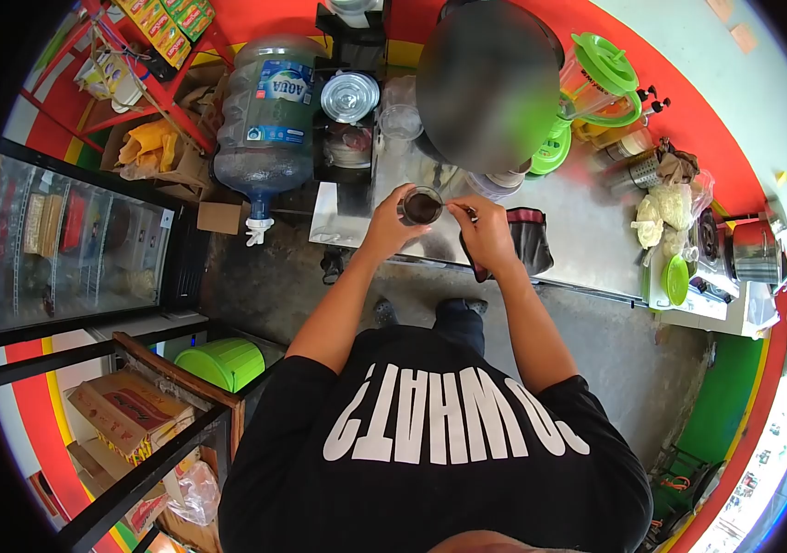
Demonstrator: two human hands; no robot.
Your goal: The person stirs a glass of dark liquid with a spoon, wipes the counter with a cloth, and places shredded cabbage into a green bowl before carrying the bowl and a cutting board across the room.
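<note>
The left hand (388, 227) wraps the glass (422, 206) of dark stuff above the counter's (596, 247) near side; keep it steady. The right hand's (489, 234) fingers pinch together, on what I can't tell.

Right of the right hand (487, 235), the bench (587, 241) is smooth, shiny metal. Well left of the left hand (395, 224), the big bottle (266, 120) is glossy, see-through plastic.

small clear glass (421, 207) | dark brown contents | mouth up | in left hand (391, 226), near metal counter's (587, 221) front edge
</note>
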